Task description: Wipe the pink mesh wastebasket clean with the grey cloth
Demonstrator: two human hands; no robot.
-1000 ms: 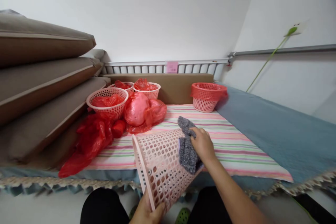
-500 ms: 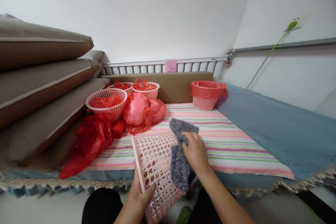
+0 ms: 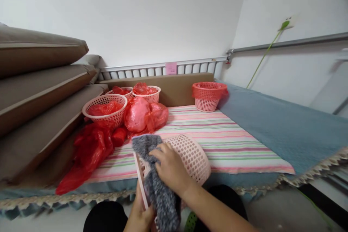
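A pale pink perforated plastic basket [image 3: 194, 156] lies tilted on its side in front of me, its rim towards the left. My left hand [image 3: 141, 208] grips that rim from below, thumb on the near side. Under my right hand [image 3: 170, 166] a grey fuzzy cloth [image 3: 164, 203] is bunched against the basket's wall near the rim. The fingers of that hand curl over the cloth. Part of the basket is hidden behind the cloth and my right forearm.
Several pink baskets [image 3: 104, 107] with red plastic bags stand at left, beside a filled red bag [image 3: 138, 114] and a crumpled one [image 3: 89, 148]. Another basket [image 3: 206, 105], red-wrapped at its top, stands at back right. Stacked cushions [image 3: 51, 105] border the striped cloth [image 3: 239, 148].
My right hand has moved left with the grey cloth, from the basket's middle to its rim. The basket has turned, so its closed end shows more at right. The view has shifted slightly.
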